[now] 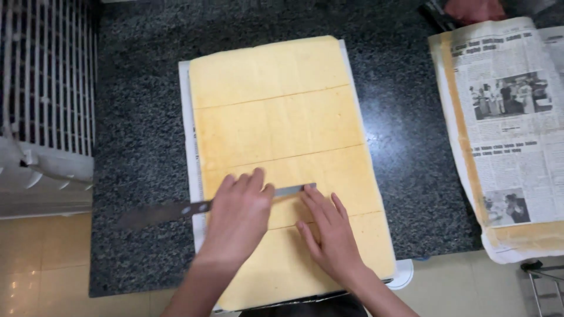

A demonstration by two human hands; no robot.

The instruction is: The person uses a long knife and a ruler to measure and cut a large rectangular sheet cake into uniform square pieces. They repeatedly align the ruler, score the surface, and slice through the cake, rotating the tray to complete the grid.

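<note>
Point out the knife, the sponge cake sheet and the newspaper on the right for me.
knife [161, 212]: head view, on the dark handle left of the hands.
sponge cake sheet [276, 117]: head view, on its second cut strip from the top.
newspaper [511, 135]: head view, on the middle of the printed page.

Both bare forearms come in from the near edge and angle toward each other. The left hand [238, 214] lies palm down, fingers together and pointing far and slightly right, thumb tucked along its right side. The right hand [330, 232] lies just beside it, flat and palm down, fingers slightly spread and pointing far-left. Both wrists are straight, and the two hands sit close without overlapping.
</note>
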